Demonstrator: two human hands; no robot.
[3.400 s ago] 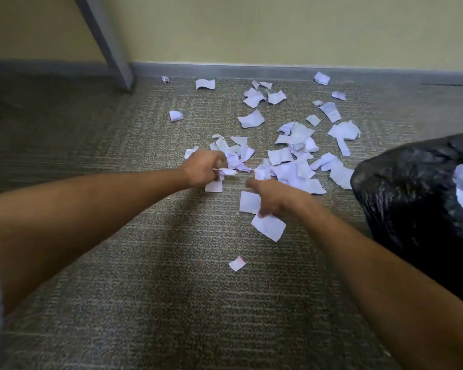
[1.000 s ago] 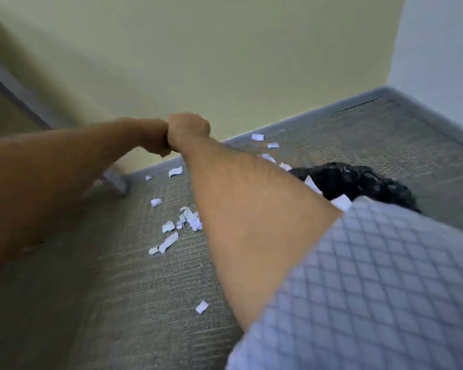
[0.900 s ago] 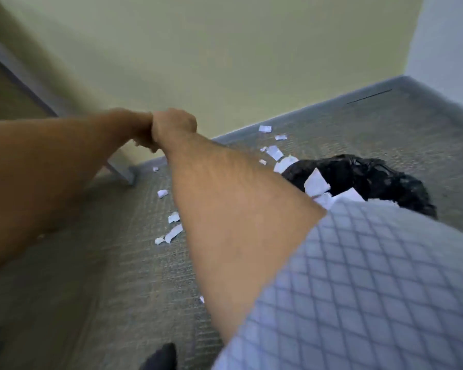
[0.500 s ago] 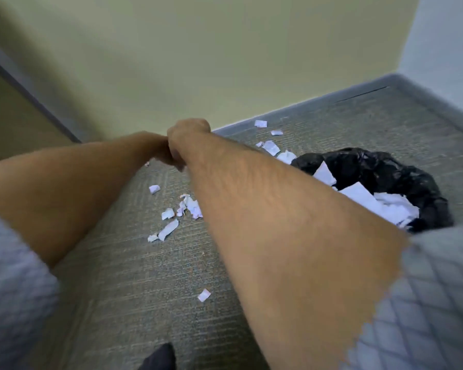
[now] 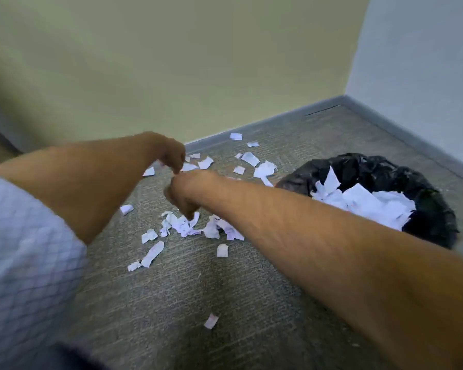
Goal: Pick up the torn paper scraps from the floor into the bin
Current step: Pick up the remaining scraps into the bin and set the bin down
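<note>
The head view, the only one, looks down on a grey carpet [image 5: 251, 303] in a room corner. The left hand [image 5: 173, 154] hangs at about 11 o'clock from the middle of the frame, its fingers curled downward; whether they pinch anything cannot be told, since the tips are blurred and no paper plainly shows in them. The right hand [image 5: 183, 196] sits just below it, nearly touching, knuckles up and fingers bent down onto the central cluster of scraps [image 5: 190, 225]; they seem to be closing on paper, yet the grip itself is hidden beneath the hand, so that too cannot be told. Both hands probably meet here because this is where the paper lies thickest, so the two can rake a heap together instead of lifting pieces singly.

The bin [image 5: 428, 209], lined with a black bag, stands at 3 o'clock from the hands, within reach of the right arm, and already holds a heap of binned paper [image 5: 369, 206]. That nearness looks deliberate: a handful need only swing a short way.

Much stays on the floor. A far group of scraps [image 5: 251, 158] lies at 1 o'clock beside the grey skirting [image 5: 265, 120], a long strip [image 5: 153, 253] at 7 o'clock from the cluster, and a lone scrap [image 5: 211, 320] at 6 o'clock, well apart. The outstretched right forearm [image 5: 318, 231] crosses in front of the bin's near rim and covers part of the cluster. A checked sleeve [image 5: 24, 249] fills the 9 o'clock edge
</note>
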